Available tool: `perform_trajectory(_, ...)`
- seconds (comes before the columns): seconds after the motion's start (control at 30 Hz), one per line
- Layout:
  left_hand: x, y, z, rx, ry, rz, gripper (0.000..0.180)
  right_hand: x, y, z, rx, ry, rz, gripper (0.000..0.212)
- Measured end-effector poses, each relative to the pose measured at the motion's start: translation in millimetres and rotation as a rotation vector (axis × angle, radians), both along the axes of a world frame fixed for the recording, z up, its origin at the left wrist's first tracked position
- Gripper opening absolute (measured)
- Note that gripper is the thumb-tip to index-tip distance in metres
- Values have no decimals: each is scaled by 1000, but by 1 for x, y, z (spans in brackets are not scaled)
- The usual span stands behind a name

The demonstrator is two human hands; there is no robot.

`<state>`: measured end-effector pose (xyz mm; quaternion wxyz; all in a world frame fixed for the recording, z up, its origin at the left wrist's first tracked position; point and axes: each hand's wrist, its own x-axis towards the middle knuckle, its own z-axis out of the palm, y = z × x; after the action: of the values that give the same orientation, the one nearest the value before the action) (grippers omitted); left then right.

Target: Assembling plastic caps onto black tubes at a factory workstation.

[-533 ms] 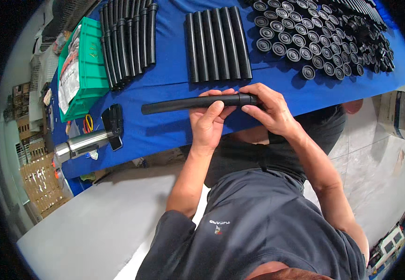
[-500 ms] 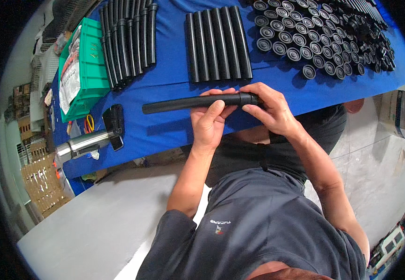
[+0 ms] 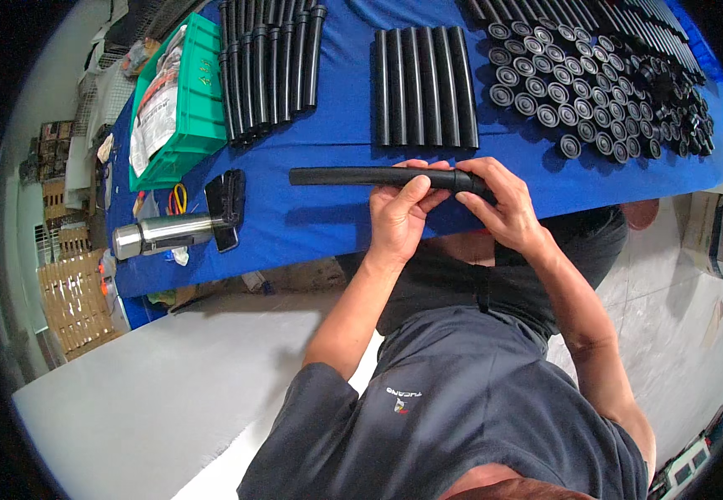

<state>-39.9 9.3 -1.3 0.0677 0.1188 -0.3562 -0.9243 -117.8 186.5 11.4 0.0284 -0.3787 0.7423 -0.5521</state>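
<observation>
Level above the front part of the blue-covered table, a black tube lies across both hands. My left hand is closed round its middle from below, thumb on top. At the tube's right end, my right hand grips a collared black end piece between thumb and fingers; the far tip is partly hidden by that hand. Just beyond the hands, several plain black tubes lie side by side on the cloth.
Far left, black tubes with collared ends lie in rows beside a green crate. A steel flask and a phone rest near the front left. Many round black caps cover the far right of the blue cloth.
The whole scene has shifted to the right in the picture as the view turned. Both hands keep their hold on the tube, which now lies more level.
</observation>
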Motion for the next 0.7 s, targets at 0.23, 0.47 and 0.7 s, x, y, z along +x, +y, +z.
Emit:
perform_trajectory(0.23, 4, -27, 4, 101, 85, -73, 43, 10, 17, -5, -44, -278, -61, 38)
perform_trajectory(0.47, 15, -33, -16, 170, 174, -70, 28, 8, 3, 15, 164, -383, -18, 37)
perform_trajectory(0.7, 12, -31, -15, 167, 202, -49, 28, 1, 0, 19, 149, -142, 7, 32)
